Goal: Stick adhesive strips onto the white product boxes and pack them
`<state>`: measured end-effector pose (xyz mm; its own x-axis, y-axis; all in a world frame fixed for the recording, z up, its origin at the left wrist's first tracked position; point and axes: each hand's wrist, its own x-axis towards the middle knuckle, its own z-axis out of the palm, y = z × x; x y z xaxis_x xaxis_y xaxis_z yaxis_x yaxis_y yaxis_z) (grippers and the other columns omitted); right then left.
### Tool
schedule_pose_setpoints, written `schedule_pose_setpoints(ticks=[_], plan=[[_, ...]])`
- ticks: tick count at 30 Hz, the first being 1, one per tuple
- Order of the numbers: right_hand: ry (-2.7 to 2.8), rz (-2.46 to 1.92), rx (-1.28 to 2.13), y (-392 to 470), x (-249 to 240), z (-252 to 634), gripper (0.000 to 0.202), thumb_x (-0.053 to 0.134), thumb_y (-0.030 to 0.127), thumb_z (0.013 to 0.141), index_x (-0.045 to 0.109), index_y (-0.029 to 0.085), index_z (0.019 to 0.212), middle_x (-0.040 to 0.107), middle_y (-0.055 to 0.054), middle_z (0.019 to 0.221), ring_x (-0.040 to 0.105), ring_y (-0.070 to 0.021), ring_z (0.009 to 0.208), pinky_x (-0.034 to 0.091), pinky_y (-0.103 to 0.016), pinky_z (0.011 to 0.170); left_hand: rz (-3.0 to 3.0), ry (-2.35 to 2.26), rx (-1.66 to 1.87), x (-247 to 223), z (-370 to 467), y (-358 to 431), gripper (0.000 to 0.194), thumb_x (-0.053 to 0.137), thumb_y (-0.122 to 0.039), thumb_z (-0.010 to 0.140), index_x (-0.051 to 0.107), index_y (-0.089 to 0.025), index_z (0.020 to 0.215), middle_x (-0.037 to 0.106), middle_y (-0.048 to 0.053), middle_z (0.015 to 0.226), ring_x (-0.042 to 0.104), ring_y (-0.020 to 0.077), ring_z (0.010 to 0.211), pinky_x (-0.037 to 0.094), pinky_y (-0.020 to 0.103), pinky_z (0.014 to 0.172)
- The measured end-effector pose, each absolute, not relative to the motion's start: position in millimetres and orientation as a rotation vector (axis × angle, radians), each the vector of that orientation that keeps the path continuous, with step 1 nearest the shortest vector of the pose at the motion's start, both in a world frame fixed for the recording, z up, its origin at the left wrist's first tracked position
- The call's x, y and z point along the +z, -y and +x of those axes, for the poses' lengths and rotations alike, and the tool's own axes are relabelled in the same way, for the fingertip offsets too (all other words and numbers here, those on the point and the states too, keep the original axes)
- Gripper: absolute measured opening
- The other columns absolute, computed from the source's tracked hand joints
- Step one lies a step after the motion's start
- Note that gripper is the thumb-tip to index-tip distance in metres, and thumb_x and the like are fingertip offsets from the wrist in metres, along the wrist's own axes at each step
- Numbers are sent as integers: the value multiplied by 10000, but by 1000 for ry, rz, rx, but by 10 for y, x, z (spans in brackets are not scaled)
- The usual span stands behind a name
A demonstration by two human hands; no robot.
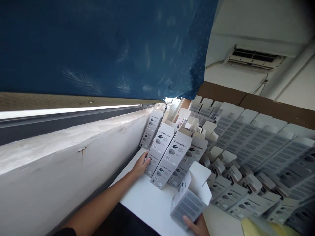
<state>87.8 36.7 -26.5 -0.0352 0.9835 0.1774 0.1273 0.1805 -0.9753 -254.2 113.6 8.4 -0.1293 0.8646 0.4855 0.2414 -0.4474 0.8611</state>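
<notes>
My left hand (pixel 141 164) is at the left edge of a tall grey SilverCrest carton (pixel 157 147), its fingers closed on the lower part of that edge. The carton stands upright in a row, with another SilverCrest carton (pixel 172 154) close on its right. In my right hand (pixel 197 225) is an open-topped grey carton (pixel 188 206), tilted, its white flaps raised. The thumb lies on the carton's printed face, and the other fingers are mostly hidden. The inside shows white near the top; its bottom is out of sight.
A white table (pixel 140 200) lies below the cartons. Several more cartons (pixel 246 196) stand in rows at the right, flaps up. Along the left runs a white wall ledge (pixel 98 154). A blue patterned cloth (pixel 110 49) hangs overhead. Something yellow (pixel 256 226) is at lower right.
</notes>
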Motion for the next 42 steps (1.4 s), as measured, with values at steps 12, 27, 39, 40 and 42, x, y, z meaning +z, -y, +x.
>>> schedule_pose_setpoints(ticks=[12,27,39,40,42], plan=[[1403,-1168,1020,-371,-367,908,752,831,578,598,620,216,1224,752,-125,1027,691,-350,962,543,-470,881,1420,-1275,1956,5,-2585,-1304,443,428,-504,942,526,-209,1259,624,115,1273,576,251,1237,429,430,1084],[1419,-1013,1111,-392,-291,881,688,837,474,622,595,237,1221,730,-122,1139,680,-350,1058,542,-486,939,1421,-1609,1990,885,-2866,-1961,837,778,-300,750,370,-171,1469,427,168,1550,402,292,1440,338,394,1180],[1491,-842,1200,-372,-180,833,790,820,499,659,472,263,1329,677,-122,1263,656,-321,1140,525,-454,977,1369,-1988,1673,1198,-2794,-2173,459,597,-416,940,544,-153,1314,630,116,1266,629,272,1118,492,515,992],[1489,-827,1197,-369,-165,826,775,820,502,655,485,258,1310,683,-125,1250,662,-323,1128,530,-456,968,1370,-2019,1656,1209,-2791,-2159,444,596,-414,941,553,-152,1298,641,108,1234,641,262,1086,512,497,964],[1480,-808,1192,-358,-128,816,736,820,503,651,514,252,1271,697,-124,1220,672,-323,1104,535,-459,954,1379,-2073,1627,1225,-2784,-2121,418,590,-410,947,566,-145,1270,656,94,1182,658,238,1026,538,463,917]])
